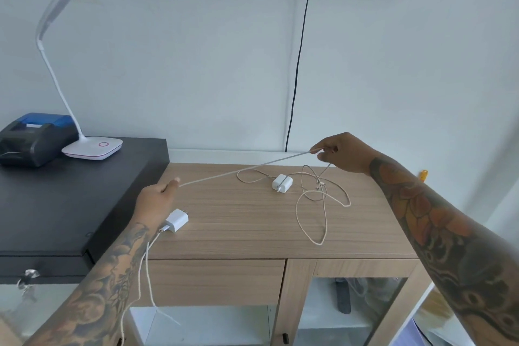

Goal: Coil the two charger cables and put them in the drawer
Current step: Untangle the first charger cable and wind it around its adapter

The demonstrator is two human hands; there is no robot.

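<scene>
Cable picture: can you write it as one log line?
step: coiling first cable | left hand: grips cable | right hand: pinches cable, stretched taut | second cable: loose on table | drawer: closed

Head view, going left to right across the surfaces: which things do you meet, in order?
Receipt printer → desk lamp → left hand → near charger plug → far charger plug → loose cable loops → right hand.
</scene>
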